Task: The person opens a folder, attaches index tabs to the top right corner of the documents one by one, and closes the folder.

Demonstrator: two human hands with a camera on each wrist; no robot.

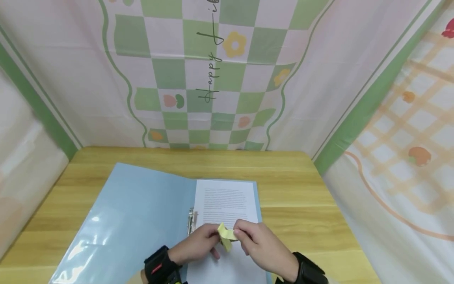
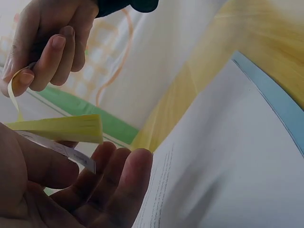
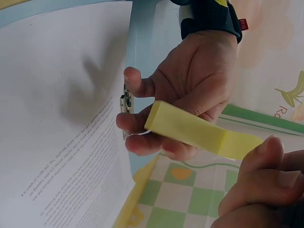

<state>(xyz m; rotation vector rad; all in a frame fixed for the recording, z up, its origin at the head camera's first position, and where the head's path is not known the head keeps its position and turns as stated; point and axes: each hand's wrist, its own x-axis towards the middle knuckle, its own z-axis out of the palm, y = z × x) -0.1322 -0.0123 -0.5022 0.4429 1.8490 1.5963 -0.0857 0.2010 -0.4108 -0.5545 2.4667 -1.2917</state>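
Note:
My left hand [image 1: 196,244] grips a small pad of yellow sticky notes [image 3: 185,126] over the lower part of a printed page [image 1: 227,201]. From the right, my right hand [image 1: 260,246] pinches the end of the top sticky note [image 3: 240,144], which is bent up from the pad. The note's other end still joins the pad in the left wrist view. A white printed slip [image 2: 71,154] shows on the pad's underside. The page lies in an open light-blue folder [image 1: 131,209], whose metal clip [image 1: 190,221] sits along the fold.
The folder lies on a wood-grain table [image 1: 294,197]. Its glossy cover spreads out to the left. Behind the table's far edge hangs a green-and-white checked cloth [image 1: 198,79], and another patterned cloth [image 1: 400,157] hangs on the right.

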